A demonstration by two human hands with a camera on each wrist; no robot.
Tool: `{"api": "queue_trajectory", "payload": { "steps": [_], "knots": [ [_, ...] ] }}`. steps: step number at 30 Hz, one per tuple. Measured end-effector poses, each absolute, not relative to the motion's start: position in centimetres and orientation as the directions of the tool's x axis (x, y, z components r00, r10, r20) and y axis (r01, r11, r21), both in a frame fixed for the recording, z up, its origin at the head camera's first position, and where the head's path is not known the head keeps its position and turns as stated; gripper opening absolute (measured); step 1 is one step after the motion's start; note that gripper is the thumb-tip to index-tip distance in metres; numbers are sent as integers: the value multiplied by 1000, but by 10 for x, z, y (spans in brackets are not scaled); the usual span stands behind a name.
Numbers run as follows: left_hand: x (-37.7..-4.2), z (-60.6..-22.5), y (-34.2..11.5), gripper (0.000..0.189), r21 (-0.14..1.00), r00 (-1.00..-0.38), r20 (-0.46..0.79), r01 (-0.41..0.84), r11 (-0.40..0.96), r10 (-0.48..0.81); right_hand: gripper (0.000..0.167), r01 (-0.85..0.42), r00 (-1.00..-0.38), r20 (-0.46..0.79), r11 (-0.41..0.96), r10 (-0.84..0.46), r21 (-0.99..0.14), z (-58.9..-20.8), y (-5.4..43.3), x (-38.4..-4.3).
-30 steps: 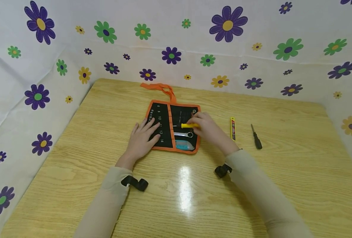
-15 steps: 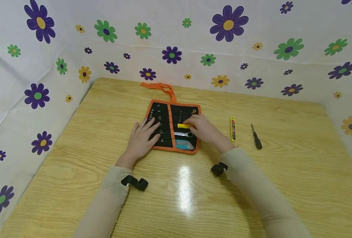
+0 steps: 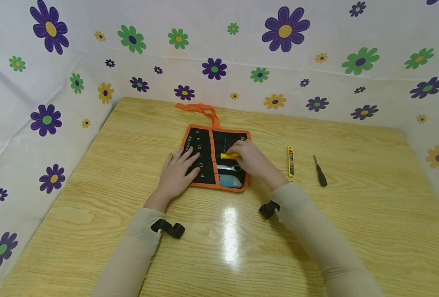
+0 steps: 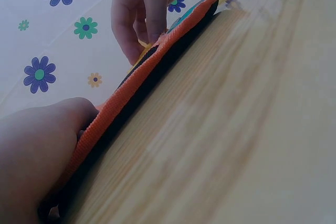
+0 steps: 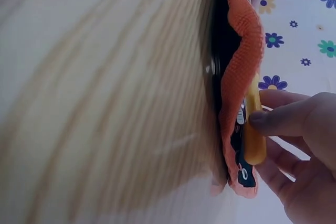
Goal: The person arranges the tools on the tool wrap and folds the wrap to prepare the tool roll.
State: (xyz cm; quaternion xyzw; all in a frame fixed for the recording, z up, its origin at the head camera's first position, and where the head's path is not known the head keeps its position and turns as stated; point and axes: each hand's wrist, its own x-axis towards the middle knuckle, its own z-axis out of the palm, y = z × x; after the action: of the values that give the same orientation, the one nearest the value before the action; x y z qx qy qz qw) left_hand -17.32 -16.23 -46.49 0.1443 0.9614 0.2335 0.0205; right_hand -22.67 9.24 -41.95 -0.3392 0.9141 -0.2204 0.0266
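A black tool pouch [image 3: 231,136] with orange edging lies unrolled on the table. My left hand [image 3: 174,175] rests on its left, numbered pocket panel, fingers spread. Over the right half, my right hand [image 3: 252,161] pinches the yellow handle of a screwdriver [image 3: 225,156]. Its shaft points left and is hidden in a pocket. In the right wrist view, thumb and fingers hold this yellow handle [image 5: 255,148] just above the pouch. Below it in the pouch sit a silver wrench [image 3: 226,168] and a teal utility knife [image 3: 229,180], partly covered by pockets.
To the right lie a narrow yellow case [image 3: 290,161] with a red and black label and a black-handled screwdriver [image 3: 320,175]. An orange tie strap [image 3: 200,109] trails from the pouch's far edge. A flowered cloth [image 3: 238,49] hangs behind the wooden table [image 3: 204,255].
My right hand has moved left with the yellow-handled screwdriver, and its shaft has slid out of sight into the pocket. My left hand has stayed in place.
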Motion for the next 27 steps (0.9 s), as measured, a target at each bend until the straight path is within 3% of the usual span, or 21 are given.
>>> {"api": "queue_trajectory", "payload": {
  "steps": [6, 11, 16, 27],
  "knots": [
    [-173, -464, -161, 54, 455, -957, 29, 271, 848, 290, 26, -619, -764, 125, 666, -633, -416, -420, 90, -230],
    [-174, -465, -161, 55, 451, -957, 25, 270, 851, 290, 26, -545, -793, 14, 698, -609, -465, -416, 90, -229],
    [-174, -468, -163, 55, 442, -957, 26, 269, 856, 288, 26, -521, -784, -59, 706, -618, -481, -415, 88, -229],
    [-174, -467, -164, 54, 451, -955, 33, 279, 848, 296, 29, -533, -780, -46, 701, -624, -475, -410, 82, -229]
  ]
}}
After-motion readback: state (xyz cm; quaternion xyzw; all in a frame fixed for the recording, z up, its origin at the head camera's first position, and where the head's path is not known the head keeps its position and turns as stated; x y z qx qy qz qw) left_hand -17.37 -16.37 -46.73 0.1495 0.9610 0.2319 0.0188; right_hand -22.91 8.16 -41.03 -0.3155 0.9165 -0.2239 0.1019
